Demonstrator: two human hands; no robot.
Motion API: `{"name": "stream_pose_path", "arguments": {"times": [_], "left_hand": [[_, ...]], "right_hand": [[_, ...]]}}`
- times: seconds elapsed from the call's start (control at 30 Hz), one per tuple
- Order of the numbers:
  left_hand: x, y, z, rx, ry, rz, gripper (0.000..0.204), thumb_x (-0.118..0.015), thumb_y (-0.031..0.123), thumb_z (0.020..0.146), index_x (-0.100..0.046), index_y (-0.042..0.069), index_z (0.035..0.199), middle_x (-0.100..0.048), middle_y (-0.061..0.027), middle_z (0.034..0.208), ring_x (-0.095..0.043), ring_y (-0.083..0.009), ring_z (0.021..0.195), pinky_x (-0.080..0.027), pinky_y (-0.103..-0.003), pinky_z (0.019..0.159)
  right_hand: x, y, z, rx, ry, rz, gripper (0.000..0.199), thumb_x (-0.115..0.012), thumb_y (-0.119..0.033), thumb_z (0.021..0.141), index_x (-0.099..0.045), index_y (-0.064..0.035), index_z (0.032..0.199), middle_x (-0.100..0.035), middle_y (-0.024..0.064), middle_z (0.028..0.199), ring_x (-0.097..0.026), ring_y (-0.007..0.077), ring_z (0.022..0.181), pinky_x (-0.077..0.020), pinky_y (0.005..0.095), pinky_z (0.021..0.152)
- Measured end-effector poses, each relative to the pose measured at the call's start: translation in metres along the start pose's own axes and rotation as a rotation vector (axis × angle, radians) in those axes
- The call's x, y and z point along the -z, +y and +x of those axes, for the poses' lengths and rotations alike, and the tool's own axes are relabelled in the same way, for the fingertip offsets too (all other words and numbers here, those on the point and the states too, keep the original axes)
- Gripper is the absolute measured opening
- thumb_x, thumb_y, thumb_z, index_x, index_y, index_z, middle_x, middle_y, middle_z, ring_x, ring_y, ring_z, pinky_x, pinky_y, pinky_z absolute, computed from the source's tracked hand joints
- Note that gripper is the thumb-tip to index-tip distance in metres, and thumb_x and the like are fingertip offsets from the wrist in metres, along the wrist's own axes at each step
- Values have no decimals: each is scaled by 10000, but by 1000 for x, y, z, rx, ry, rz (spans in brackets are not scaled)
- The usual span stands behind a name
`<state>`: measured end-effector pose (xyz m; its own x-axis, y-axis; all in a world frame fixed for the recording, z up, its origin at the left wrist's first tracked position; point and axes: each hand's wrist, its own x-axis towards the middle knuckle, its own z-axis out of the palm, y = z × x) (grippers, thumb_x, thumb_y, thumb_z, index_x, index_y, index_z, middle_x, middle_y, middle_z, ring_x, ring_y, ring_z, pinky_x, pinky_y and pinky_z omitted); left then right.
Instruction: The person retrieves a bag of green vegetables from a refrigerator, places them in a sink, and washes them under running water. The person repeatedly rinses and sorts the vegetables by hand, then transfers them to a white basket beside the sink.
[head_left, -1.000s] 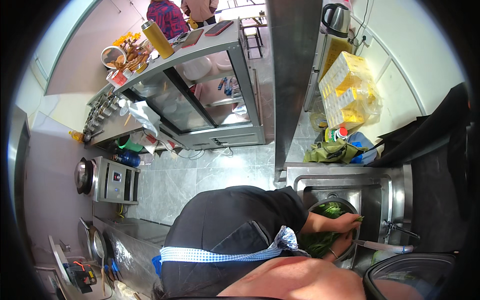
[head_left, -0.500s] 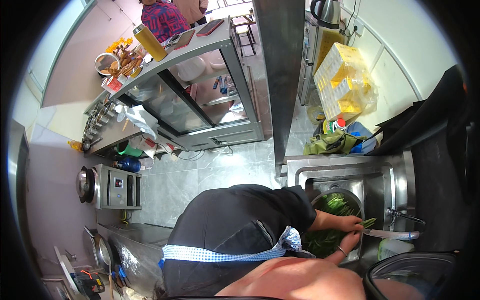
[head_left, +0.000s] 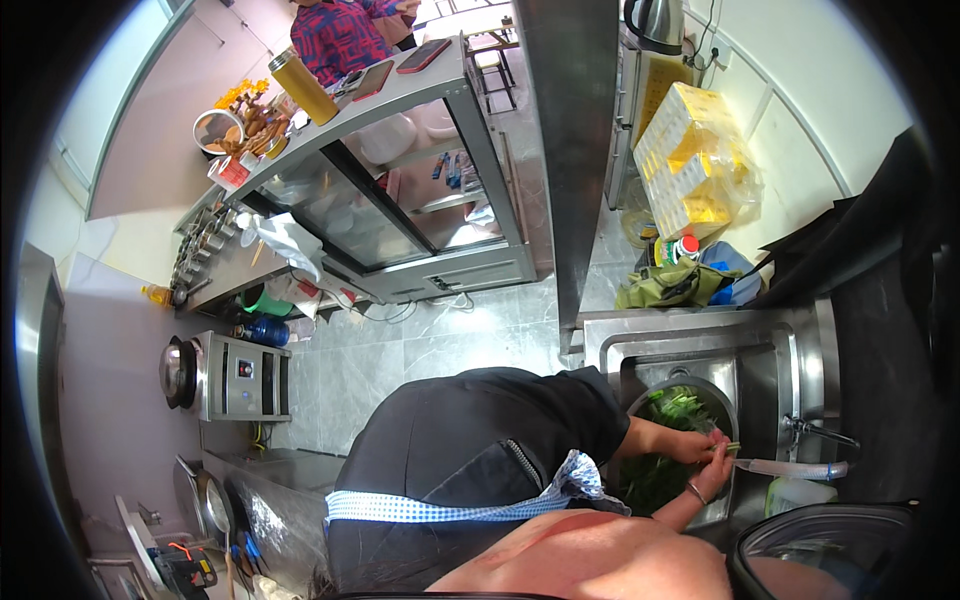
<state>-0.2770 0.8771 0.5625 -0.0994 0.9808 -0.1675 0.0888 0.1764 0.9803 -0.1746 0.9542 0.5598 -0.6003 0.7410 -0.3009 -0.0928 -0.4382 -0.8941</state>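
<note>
Left hand pinches a stalk lying across the bowl toward the tap; right hand just beside, grip unclear

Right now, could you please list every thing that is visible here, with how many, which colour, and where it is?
leafy greens: one heap, green, in the basin.
basin: one, metal, in the sink.
sink: one, steel, right side.
tap hose: one, whitish, over the sink.
yellow packets: one wrapped stack, above the sink.
glass counter: one, steel-framed, centre top.
yellow flask: one, on that counter.
other person: one, patterned shirt, top.
hands: two, at the greens; one, other; which is left, unclear.
</note>
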Motion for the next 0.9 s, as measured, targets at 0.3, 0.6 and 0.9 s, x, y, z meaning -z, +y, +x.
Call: {"name": "stream_pose_path", "arguments": {"times": [0.3,0.6,0.9], "left_hand": [[14,24,1,-144,-75,126,499,-619,321,816,-474,52,1211,-642,-176,939,-621,-334,899,-470,-403,796],[4,28,12,-118,-114,265,387,-684,284,757,-563,52,1042,-653,-178,888,-631,-341,847,-486,-416,738],[-45,-22,21,-184,-284,529,329,-678,304,656,-661,77,892,-646,-177,806,-630,-359,781,-505,-458,703]], "right_hand": [[31,-11,19,148,307,279,314,-566,-193,913,-468,33,1108,-585,158,1016,-585,273,975,-478,416,861],[142,-46,51,223,110,584,210,-440,-227,974,-513,-40,913,-550,75,897,-550,201,872,-442,424,916],[155,-149,-42,438,131,673,196,-472,-166,950,-550,11,985,-571,123,995,-533,231,1018,-295,448,1089]]}}
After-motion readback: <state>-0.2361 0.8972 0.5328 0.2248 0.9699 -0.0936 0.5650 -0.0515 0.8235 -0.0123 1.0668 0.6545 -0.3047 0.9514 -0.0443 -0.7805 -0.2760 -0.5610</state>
